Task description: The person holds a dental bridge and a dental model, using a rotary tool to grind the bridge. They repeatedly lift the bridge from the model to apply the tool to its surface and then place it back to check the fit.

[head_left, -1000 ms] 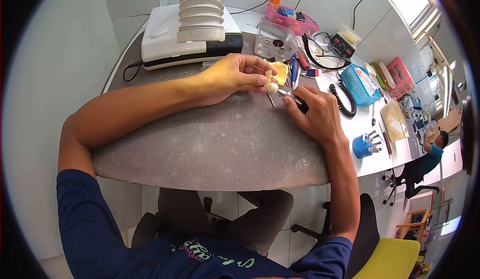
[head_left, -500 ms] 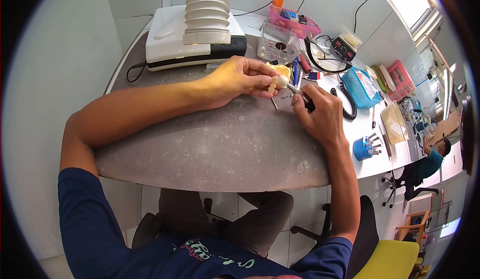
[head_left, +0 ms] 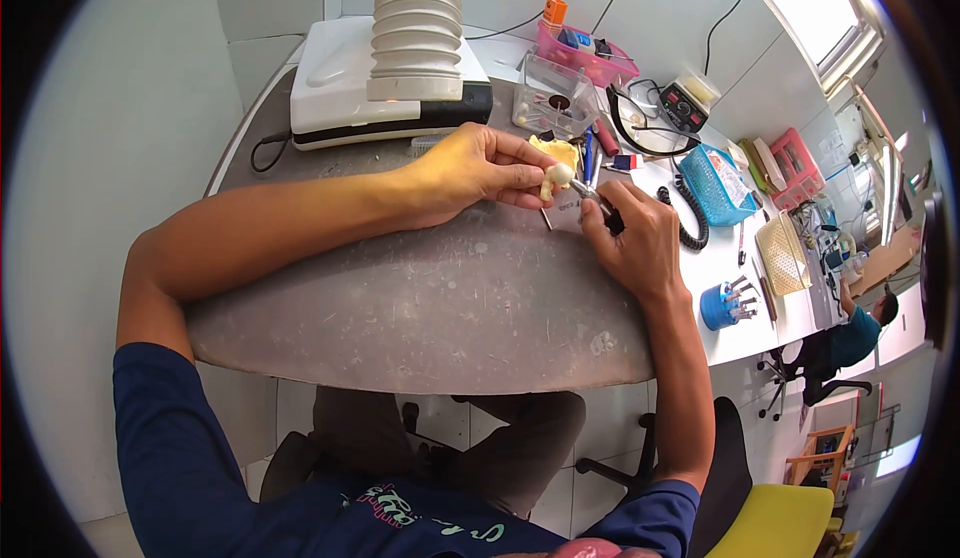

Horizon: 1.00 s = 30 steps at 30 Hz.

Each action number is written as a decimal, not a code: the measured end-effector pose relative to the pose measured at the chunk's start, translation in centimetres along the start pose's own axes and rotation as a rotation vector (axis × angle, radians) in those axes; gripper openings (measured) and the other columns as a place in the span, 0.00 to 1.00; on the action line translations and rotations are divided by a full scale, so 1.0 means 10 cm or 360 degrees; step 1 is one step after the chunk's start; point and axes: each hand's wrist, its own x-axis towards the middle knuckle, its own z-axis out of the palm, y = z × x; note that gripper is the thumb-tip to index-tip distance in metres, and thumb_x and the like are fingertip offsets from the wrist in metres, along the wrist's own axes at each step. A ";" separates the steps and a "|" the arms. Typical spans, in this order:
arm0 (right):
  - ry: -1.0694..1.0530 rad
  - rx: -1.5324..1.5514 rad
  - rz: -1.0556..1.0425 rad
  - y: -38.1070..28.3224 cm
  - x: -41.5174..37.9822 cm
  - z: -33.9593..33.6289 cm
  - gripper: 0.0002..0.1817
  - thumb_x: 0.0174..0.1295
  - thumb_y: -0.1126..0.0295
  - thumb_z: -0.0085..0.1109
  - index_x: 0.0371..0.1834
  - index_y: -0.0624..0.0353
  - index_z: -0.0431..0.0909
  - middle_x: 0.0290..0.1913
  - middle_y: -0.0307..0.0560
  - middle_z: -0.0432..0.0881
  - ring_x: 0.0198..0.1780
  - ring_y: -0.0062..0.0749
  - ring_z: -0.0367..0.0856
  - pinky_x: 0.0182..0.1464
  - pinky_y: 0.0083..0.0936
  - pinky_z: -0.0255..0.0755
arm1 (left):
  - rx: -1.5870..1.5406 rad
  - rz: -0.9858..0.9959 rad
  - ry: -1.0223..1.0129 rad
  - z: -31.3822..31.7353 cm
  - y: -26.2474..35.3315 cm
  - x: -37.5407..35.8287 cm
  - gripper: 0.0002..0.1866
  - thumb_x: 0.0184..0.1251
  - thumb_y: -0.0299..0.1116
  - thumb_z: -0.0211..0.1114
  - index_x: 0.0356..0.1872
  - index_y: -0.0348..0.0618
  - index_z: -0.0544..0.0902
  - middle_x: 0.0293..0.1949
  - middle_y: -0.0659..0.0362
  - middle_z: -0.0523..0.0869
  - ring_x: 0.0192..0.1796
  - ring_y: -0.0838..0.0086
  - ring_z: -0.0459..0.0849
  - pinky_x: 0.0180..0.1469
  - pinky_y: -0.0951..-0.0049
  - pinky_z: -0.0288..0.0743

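My left hand [head_left: 478, 166] pinches a small cream-coloured dental bridge [head_left: 546, 192] between thumb and fingertips, above the dark worktop [head_left: 430, 298]. My right hand [head_left: 636, 236] is wrapped round a metal rotary handpiece [head_left: 585, 191], held like a pen. On the handpiece's end sits a round white polishing tip [head_left: 561, 174], which overlaps the bridge in this view. Behind the tip lies a yellow dental model [head_left: 558, 150]. A thin metal rod [head_left: 546, 220] shows on the worktop just below the bridge.
A ribbed suction hose [head_left: 416, 38] hangs over a white box-shaped unit [head_left: 335, 78]. To the right are a clear plastic box [head_left: 530, 113], a pink basket [head_left: 600, 70], a blue basket [head_left: 712, 193] and a blue bur holder [head_left: 718, 308]. Another person [head_left: 850, 343] sits farther right.
The bridge and white tip have shifted slightly left and down in view, with the bridge turned a little. Both hands keep their grips. The person in the background has leaned forward.
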 end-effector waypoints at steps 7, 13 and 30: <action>0.0051 0.0037 -0.0028 0.00 0.00 0.00 0.12 0.62 0.61 0.65 0.33 0.59 0.81 0.27 0.47 0.82 0.23 0.44 0.83 0.27 0.37 0.75 | 0.0016 -0.0019 -0.0035 0.04 0.04 -0.04 0.17 0.75 0.33 0.65 0.60 0.35 0.81 0.51 0.55 0.88 0.51 0.76 0.88 0.58 0.76 0.83; 0.0045 0.0042 -0.0094 0.01 0.00 0.01 0.12 0.62 0.61 0.65 0.32 0.60 0.81 0.26 0.47 0.82 0.23 0.44 0.82 0.27 0.37 0.75 | 0.0009 -0.0058 -0.0001 0.03 0.03 -0.02 0.17 0.74 0.29 0.66 0.58 0.31 0.81 0.49 0.53 0.88 0.48 0.75 0.89 0.55 0.78 0.84; 0.0040 0.0016 -0.0041 0.07 -0.05 0.00 0.12 0.61 0.61 0.66 0.32 0.60 0.81 0.26 0.46 0.81 0.22 0.42 0.82 0.26 0.36 0.76 | 0.0191 -0.0052 -0.0055 0.03 0.03 -0.03 0.20 0.72 0.33 0.68 0.62 0.38 0.79 0.51 0.59 0.87 0.49 0.80 0.85 0.57 0.78 0.79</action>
